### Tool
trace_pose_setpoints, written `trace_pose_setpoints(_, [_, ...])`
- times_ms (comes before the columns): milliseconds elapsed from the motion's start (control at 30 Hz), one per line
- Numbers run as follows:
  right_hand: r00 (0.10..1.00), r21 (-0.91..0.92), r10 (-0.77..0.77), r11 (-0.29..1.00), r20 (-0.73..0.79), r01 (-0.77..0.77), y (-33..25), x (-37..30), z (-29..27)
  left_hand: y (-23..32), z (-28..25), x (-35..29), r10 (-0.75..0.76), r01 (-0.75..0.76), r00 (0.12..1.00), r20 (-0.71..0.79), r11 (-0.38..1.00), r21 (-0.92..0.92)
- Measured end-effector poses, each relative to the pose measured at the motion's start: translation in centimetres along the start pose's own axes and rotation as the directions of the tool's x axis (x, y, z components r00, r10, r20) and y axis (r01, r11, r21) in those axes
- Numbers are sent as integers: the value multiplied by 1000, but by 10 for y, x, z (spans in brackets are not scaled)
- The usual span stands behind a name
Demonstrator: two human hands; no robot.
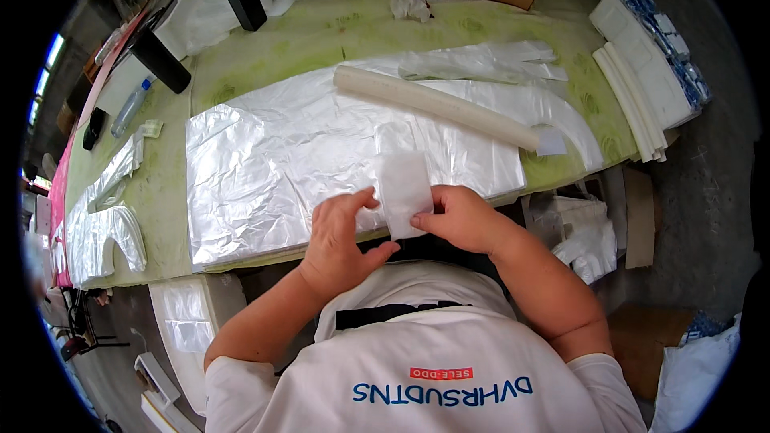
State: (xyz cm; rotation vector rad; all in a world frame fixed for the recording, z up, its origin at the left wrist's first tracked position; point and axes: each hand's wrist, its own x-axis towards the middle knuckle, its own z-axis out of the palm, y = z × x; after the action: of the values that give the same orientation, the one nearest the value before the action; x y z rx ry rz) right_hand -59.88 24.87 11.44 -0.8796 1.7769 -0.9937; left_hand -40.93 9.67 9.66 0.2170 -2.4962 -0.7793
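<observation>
My right hand (457, 218) pinches the side of a small folded piece of translucent white plastic (403, 192), thumb on top. The piece is held upright at the table's front edge. To its left, my left hand (343, 239) has thumb and fingers spread apart and grips nothing. Behind both hands lies a stack of shiny clear plastic bags (265, 176), crinkled and spread across the table. A pale cardboard tube (437, 107) rests slantwise over the sheets, and a small white square (551, 142) sits by its right end.
The table has a green patterned cover (321, 36). At left are a black cylinder (160, 61), a water bottle (131, 108) and a folded bag with handles (104, 232). A black box-shaped device (246, 6) stands farther back. Rolled white sheets (630, 103) line the right edge.
</observation>
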Motion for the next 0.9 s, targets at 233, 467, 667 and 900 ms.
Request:
trace_pose_setpoints(233, [984,69,162,985,-76,-157,-1,-9,9,6,13,-4,-22,20,994,110,1000,23])
trace_pose_setpoints(467, [976,176,205,966,-76,-189,6,-2,12,7,-4,16,139,-145,989,54,982,120])
trace_pose_setpoints(667, [978,204,196,963,-76,-177,9,-1,11,-3,10,45,95,-227,851,517,954,198])
trace_pose_setpoints(900, [959,467,198,880,-202,-84,29,-32,23,3,16,39,38,-198,885,464,933,301])
